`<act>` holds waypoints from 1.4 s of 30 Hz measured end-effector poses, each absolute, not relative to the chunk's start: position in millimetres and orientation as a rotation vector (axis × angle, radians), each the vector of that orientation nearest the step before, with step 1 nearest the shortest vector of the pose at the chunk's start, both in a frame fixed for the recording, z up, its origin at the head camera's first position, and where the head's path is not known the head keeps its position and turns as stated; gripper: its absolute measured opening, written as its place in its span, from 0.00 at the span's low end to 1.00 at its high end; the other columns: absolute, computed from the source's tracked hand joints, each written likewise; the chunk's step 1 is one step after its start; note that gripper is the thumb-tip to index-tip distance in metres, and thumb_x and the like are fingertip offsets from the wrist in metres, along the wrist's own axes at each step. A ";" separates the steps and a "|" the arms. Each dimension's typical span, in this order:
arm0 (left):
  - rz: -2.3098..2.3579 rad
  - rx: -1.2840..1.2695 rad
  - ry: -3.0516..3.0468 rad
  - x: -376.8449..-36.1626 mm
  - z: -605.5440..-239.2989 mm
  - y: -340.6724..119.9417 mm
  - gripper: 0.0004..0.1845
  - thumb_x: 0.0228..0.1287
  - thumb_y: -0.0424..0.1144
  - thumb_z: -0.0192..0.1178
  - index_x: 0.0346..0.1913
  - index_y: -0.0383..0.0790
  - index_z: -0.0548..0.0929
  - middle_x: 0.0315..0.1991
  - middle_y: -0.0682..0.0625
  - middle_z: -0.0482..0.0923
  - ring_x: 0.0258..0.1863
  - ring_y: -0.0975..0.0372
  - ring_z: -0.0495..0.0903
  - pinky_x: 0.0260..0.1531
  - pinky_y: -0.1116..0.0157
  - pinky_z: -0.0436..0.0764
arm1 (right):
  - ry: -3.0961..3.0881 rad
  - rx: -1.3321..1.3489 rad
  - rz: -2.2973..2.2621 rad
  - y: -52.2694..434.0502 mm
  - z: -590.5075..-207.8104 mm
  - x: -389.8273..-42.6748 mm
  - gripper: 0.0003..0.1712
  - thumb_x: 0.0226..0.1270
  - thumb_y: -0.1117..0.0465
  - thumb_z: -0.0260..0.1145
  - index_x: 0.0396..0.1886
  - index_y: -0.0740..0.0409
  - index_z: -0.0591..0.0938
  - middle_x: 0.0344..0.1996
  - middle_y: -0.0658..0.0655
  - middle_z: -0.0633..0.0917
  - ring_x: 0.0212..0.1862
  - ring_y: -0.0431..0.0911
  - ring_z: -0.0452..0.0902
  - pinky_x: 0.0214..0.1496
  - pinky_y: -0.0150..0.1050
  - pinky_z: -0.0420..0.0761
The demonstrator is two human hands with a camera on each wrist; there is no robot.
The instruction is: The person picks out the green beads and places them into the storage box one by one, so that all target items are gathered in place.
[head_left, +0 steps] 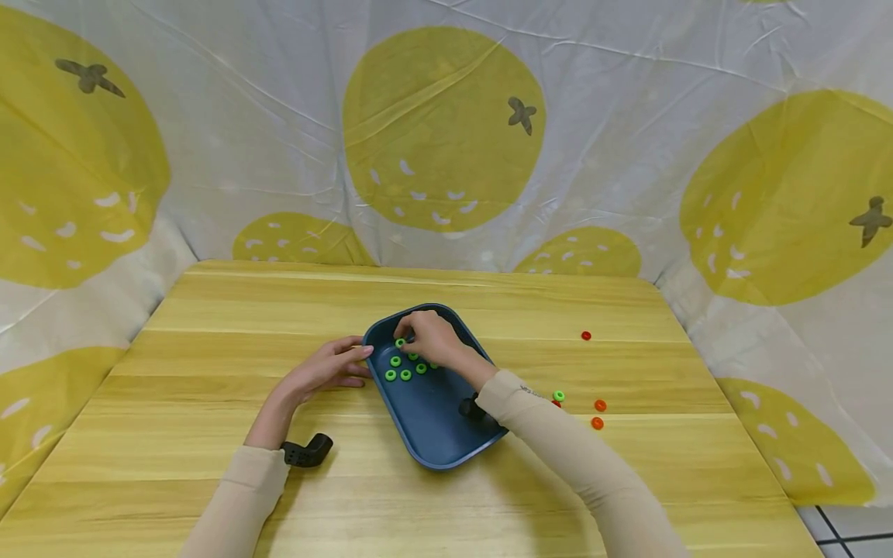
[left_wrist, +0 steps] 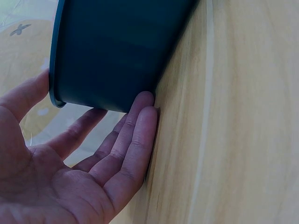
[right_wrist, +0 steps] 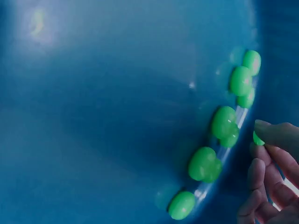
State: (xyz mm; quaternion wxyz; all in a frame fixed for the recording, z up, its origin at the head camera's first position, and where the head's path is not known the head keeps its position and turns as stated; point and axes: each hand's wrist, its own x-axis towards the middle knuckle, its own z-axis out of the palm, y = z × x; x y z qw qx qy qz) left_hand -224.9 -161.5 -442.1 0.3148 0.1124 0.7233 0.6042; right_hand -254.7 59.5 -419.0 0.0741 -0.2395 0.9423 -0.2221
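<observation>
A dark blue rectangular tray (head_left: pixel 436 418) sits at an angle on the table. Inside it, my right hand (head_left: pixel 434 339) pinches a small green ring (right_wrist: pixel 258 138) between thumb and fingertips, mostly covered by them in the right wrist view. Several more green rings (head_left: pixel 391 375) lie on the tray floor near its far end, some hidden beneath the hand. At the tray's left side is my left hand (head_left: pixel 328 366), thumb at the rim (left_wrist: pixel 54 88) and the other fingers extended along the outer wall, low by the tabletop.
To the right of the tray, a green ring (head_left: pixel 559 396) partly overlaps a red one (head_left: pixel 556 404). Two orange rings (head_left: pixel 600 405) lie close by, and another red ring (head_left: pixel 586 335) sits farther back. A cloth with yellow fruit prints (head_left: pixel 446 132) hangs behind the wooden table (head_left: pixel 314 294).
</observation>
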 end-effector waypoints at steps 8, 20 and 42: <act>1.599 0.295 1.898 -225.0 -441.8 -161.9 0.35 0.72 0.49 0.46 0.71 0.30 0.50 0.63 0.29 0.65 0.52 0.55 0.80 0.55 0.56 0.79 | 2.881 -0.726 -0.539 53.9 -429.2 -255.5 0.09 0.59 0.58 0.69 0.40 0.50 0.85 0.37 0.49 0.86 0.37 0.40 0.81 0.35 0.29 0.79; 1.603 0.290 1.897 -225.2 -442.2 -162.1 0.35 0.72 0.49 0.46 0.71 0.30 0.51 0.63 0.29 0.66 0.51 0.56 0.81 0.54 0.56 0.80 | 2.920 -0.737 -0.557 58.7 -420.8 -255.3 0.11 0.58 0.56 0.69 0.41 0.48 0.85 0.38 0.49 0.86 0.40 0.40 0.80 0.40 0.32 0.80; 1.602 0.300 1.911 -224.1 -441.6 -161.4 0.34 0.72 0.49 0.46 0.70 0.30 0.53 0.61 0.29 0.69 0.51 0.55 0.81 0.54 0.55 0.80 | 2.253 -0.222 -1.859 106.0 -388.8 -249.4 0.18 0.62 0.56 0.66 0.49 0.59 0.82 0.35 0.44 0.85 0.49 0.61 0.74 0.45 0.42 0.75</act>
